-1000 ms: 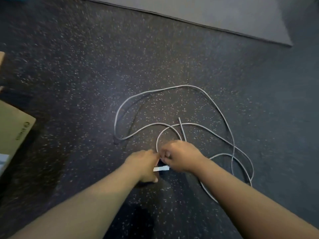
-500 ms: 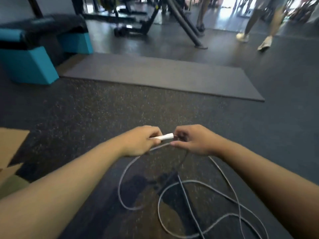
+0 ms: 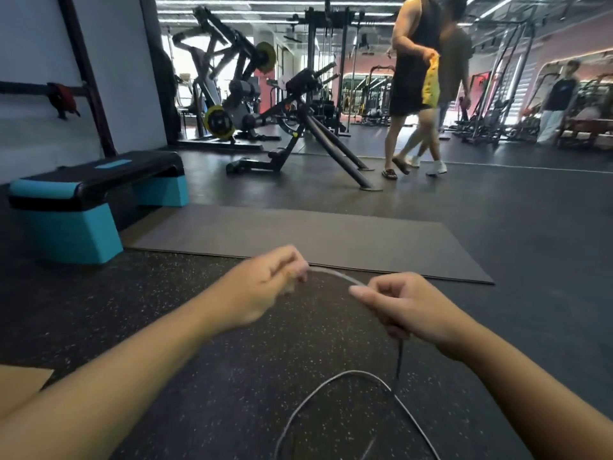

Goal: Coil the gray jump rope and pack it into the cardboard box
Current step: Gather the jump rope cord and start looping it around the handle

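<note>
Your left hand (image 3: 262, 287) and right hand (image 3: 403, 307), fingers pinched shut, have drawn apart, stretching the thin gray jump rope (image 3: 335, 275) between fingertips, slack looping below: coiling barely begun.

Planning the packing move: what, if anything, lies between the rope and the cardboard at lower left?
Nothing visible: both hands, left hand and right hand, hold the gray jump rope; only bare speckled floor separates it from the cardboard.
</note>
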`<state>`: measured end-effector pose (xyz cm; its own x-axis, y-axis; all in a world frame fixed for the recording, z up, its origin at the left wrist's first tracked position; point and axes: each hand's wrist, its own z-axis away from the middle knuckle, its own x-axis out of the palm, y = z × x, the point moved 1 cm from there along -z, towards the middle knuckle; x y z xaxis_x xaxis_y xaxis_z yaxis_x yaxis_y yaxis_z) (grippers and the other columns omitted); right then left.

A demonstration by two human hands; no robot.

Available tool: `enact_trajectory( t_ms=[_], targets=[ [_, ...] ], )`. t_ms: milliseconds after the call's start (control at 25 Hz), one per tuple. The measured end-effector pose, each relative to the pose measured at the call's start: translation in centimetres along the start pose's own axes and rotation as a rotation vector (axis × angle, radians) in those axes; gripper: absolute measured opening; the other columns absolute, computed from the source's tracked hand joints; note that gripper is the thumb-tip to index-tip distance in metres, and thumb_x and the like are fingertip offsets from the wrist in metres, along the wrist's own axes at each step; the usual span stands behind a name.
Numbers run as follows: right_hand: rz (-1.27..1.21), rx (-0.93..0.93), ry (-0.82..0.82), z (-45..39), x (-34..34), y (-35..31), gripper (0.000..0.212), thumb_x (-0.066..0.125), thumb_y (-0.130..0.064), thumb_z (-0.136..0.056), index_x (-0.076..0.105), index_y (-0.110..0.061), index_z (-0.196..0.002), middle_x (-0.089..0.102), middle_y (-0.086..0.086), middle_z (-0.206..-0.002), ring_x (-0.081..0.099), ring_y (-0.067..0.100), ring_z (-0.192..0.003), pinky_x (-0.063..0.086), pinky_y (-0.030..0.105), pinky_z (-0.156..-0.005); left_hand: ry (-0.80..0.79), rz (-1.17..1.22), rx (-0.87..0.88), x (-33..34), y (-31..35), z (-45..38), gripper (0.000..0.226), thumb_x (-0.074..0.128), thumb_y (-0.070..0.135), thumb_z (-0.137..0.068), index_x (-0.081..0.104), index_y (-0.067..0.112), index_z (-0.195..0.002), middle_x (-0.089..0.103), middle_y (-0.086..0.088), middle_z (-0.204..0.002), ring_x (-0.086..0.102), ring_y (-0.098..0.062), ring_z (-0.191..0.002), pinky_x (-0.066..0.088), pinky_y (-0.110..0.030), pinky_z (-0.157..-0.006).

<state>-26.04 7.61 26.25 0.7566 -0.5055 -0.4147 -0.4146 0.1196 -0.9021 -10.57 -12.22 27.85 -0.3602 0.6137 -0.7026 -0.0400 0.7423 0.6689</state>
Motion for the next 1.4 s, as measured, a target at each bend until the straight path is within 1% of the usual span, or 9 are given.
enact_trajectory(
  t_ms=[200, 360, 480, 600, 720, 800, 920, 1040, 1400],
  targets=[
    [-0.310, 0.054, 0.156, 1.4, 0.0, 2.4, 0.048, 0.068, -0.058, -0.088, 0.062, -0.011, -0.077, 0.027, 0.001, -0.060, 0.023, 0.012, -0.046, 0.022, 0.028, -0.048, 0.449, 1.343, -0.146, -0.9, 1.2, -1.9, 0.028, 0.031, 0.033, -0.108, 0.046, 0.013, -0.095, 0.044, 0.001, -0.069, 0.040, -0.012, -0.056, 0.045, -0.027, -0.056],
    [-0.536, -0.011, 0.051, -0.5, 3.6, 1.5, 0.042, 0.071, -0.055, -0.078, 0.071, -0.020, -0.102, 0.041, -0.006, -0.064, 0.026, 0.009, -0.050, 0.027, 0.024, -0.047, 0.757, 1.705, -0.185, 2.5, 3.4, -4.8, 0.031, 0.027, 0.031, -0.109, 0.045, 0.012, -0.092, 0.049, -0.005, -0.076, 0.057, -0.021, -0.075, 0.055, -0.049, -0.091],
    [-0.576, -0.101, 0.105, -1.2, 4.2, -0.1, 0.027, 0.076, -0.030, -0.091, 0.063, -0.012, -0.106, 0.047, 0.001, -0.066, 0.032, 0.008, -0.047, 0.028, 0.023, -0.045, 0.913, 1.805, -0.242, 3.2, 4.3, -5.9, 0.028, 0.026, 0.031, -0.110, 0.044, 0.012, -0.101, 0.051, -0.007, -0.087, 0.064, -0.024, -0.081, 0.053, -0.051, -0.094],
    [-0.504, -0.157, 0.255, -1.8, 3.1, -1.3, 0.017, 0.069, -0.019, -0.095, 0.060, -0.005, -0.098, 0.056, 0.004, -0.064, 0.034, 0.008, -0.043, 0.028, 0.023, -0.042, 0.849, 1.607, -0.409, 3.9, 3.5, -5.7, 0.023, 0.034, 0.026, -0.109, 0.047, 0.009, -0.118, 0.060, -0.009, -0.102, 0.066, -0.025, -0.092, 0.053, -0.047, -0.092],
    [-0.291, -0.197, 0.289, -2.5, 0.6, -2.4, 0.017, 0.071, -0.023, -0.095, 0.067, -0.007, -0.093, 0.056, 0.001, -0.065, 0.040, 0.006, -0.047, 0.033, 0.022, -0.044, 0.882, 0.817, -0.556, 2.7, 2.7, -3.6, 0.048, 0.057, 0.016, -0.099, 0.037, 0.014, -0.142, 0.046, -0.012, -0.145, 0.051, -0.020, -0.109, 0.044, -0.038, -0.087],
    [0.001, -0.248, 0.221, -2.8, -1.0, -3.4, 0.018, 0.074, -0.025, -0.092, 0.068, -0.010, -0.085, 0.054, -0.006, -0.064, 0.043, 0.005, -0.052, 0.036, 0.021, -0.049, 0.792, 0.160, -0.084, 0.4, 4.4, -2.6, 0.051, 0.057, 0.029, -0.098, 0.039, 0.029, -0.146, 0.038, 0.005, -0.155, 0.041, -0.009, -0.128, 0.037, -0.035, -0.103],
    [0.391, -0.286, 0.098, -3.5, -2.2, -5.1, 0.021, 0.071, -0.039, -0.075, 0.063, -0.020, -0.074, 0.056, -0.011, -0.065, 0.048, 0.005, -0.059, 0.039, 0.024, -0.056, 0.130, -0.338, 0.241, -0.9, 8.7, -3.9, 0.045, 0.040, 0.069, -0.092, 0.049, 0.044, -0.129, 0.064, 0.017, -0.128, 0.053, -0.009, -0.124, 0.045, -0.039, -0.103],
    [0.445, -0.258, 0.015, -3.4, -2.6, -6.3, 0.026, 0.076, -0.039, -0.069, 0.066, -0.016, -0.076, 0.059, -0.010, -0.065, 0.051, 0.006, -0.060, 0.042, 0.029, -0.058, -0.066, -0.410, 0.209, -0.4, 9.2, -6.1, 0.035, 0.043, 0.059, -0.096, 0.051, 0.030, -0.113, 0.070, 0.006, -0.091, 0.062, -0.010, -0.082, 0.049, -0.031, -0.071],
    [-0.026, -0.040, -0.082, -0.6, -0.9, -4.1, 0.030, 0.065, -0.042, -0.097, 0.075, -0.014, -0.098, 0.065, -0.012, -0.065, 0.042, 0.013, -0.053, 0.039, 0.031, -0.048, 0.240, 0.021, 0.191, -2.2, 7.9, -7.2, 0.039, 0.058, 0.054, -0.086, 0.069, 0.019, -0.074, 0.064, 0.005, -0.060, 0.051, 0.003, -0.043, 0.035, -0.011, -0.048]
  ],
)
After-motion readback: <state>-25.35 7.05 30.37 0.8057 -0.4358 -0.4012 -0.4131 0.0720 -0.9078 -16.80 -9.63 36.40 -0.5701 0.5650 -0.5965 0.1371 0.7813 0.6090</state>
